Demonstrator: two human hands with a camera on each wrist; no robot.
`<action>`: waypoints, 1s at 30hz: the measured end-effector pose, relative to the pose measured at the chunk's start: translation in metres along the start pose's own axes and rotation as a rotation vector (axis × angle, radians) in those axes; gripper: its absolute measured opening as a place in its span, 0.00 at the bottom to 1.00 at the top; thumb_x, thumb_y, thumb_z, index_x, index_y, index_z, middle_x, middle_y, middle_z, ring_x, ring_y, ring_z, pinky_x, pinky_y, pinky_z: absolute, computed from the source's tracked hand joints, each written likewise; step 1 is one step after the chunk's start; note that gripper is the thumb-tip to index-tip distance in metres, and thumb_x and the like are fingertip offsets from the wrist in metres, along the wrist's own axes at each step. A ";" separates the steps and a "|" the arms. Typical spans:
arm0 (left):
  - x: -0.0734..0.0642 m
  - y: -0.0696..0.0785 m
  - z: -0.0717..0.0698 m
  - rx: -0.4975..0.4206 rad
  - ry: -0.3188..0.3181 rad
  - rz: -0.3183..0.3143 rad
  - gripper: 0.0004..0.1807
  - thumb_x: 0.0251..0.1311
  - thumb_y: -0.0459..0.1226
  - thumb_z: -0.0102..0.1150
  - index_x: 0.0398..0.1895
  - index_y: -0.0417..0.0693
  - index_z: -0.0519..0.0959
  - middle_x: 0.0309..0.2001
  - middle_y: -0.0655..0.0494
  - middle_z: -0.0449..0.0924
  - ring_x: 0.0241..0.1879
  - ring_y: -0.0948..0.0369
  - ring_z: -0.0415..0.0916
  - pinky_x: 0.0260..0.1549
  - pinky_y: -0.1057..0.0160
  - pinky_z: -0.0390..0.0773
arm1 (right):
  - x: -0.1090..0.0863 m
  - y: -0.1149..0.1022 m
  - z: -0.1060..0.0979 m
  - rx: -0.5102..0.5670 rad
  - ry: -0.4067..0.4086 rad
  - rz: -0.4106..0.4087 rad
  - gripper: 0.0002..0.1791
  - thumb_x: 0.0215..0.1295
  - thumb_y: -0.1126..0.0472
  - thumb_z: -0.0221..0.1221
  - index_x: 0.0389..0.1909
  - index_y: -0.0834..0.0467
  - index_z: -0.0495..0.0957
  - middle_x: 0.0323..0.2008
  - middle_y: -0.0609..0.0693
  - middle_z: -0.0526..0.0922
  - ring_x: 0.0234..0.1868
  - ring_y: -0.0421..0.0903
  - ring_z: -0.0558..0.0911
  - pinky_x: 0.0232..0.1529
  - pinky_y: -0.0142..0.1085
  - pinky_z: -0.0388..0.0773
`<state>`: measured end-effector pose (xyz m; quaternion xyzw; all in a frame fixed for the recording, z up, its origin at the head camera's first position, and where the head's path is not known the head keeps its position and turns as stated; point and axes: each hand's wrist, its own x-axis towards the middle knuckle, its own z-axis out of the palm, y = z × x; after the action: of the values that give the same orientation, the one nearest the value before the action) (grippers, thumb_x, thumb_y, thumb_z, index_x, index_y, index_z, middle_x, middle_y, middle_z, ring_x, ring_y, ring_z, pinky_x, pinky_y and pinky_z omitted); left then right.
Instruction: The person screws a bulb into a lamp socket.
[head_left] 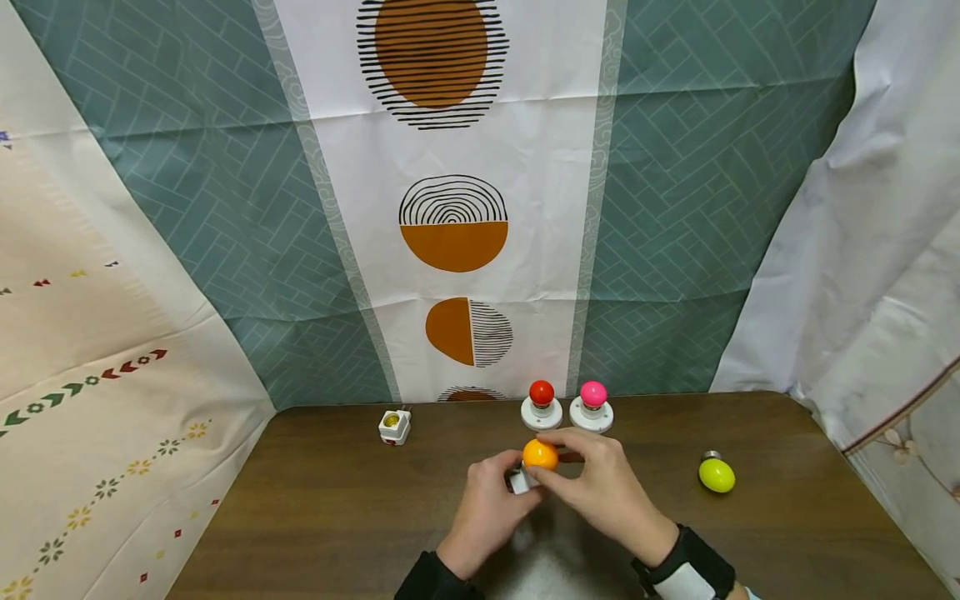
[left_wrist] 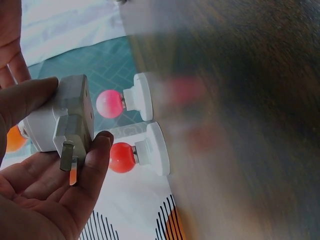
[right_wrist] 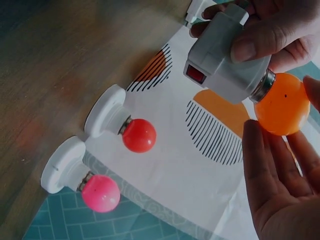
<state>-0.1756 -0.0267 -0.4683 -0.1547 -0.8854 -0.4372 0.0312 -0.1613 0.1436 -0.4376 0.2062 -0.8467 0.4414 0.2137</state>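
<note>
We see a white plug-in socket point(right_wrist: 225, 55) in the left hand point(head_left: 487, 504), held up over the brown surface point(head_left: 322, 500). The left fingers and thumb grip it from both sides. It has two flat metal prongs point(left_wrist: 66, 156) and a small red part point(right_wrist: 195, 74). An orange bulb point(head_left: 540, 454) sits at its mouth, and the right hand point(head_left: 607, 487) pinches that bulb with fingers and thumb. We can't quite tell how far its metal end goes in.

Just behind the hands, we see a red bulb point(head_left: 542, 392) and a pink bulb point(head_left: 593, 393) standing side by side in round white holders point(head_left: 542, 417). Off to the right, a yellow-green bulb point(head_left: 717, 475) lies on its side. Near the back edge, on the left, we see a small white square socket point(head_left: 394, 427).
</note>
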 end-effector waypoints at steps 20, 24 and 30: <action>0.001 0.003 0.000 0.022 -0.006 -0.012 0.17 0.45 0.44 0.69 0.41 0.53 0.81 0.35 0.63 0.83 0.29 0.69 0.75 0.32 0.68 0.77 | 0.000 -0.004 -0.008 -0.045 -0.127 -0.038 0.26 0.50 0.59 0.69 0.52 0.45 0.77 0.51 0.40 0.81 0.50 0.35 0.79 0.49 0.32 0.78; 0.000 0.003 0.000 0.007 -0.007 -0.007 0.18 0.45 0.45 0.70 0.41 0.53 0.81 0.36 0.63 0.83 0.30 0.69 0.75 0.33 0.65 0.79 | 0.001 -0.005 -0.007 -0.049 -0.077 -0.014 0.24 0.47 0.57 0.71 0.48 0.45 0.79 0.47 0.37 0.81 0.47 0.33 0.79 0.45 0.31 0.79; -0.001 0.001 0.000 -0.003 -0.002 0.008 0.17 0.45 0.44 0.70 0.40 0.54 0.81 0.34 0.64 0.83 0.29 0.69 0.74 0.32 0.67 0.78 | 0.000 -0.006 -0.007 -0.051 -0.062 0.019 0.26 0.45 0.53 0.72 0.49 0.46 0.79 0.48 0.37 0.81 0.45 0.33 0.80 0.43 0.33 0.80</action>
<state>-0.1746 -0.0257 -0.4677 -0.1590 -0.8841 -0.4383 0.0318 -0.1569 0.1467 -0.4303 0.2065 -0.8658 0.4150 0.1883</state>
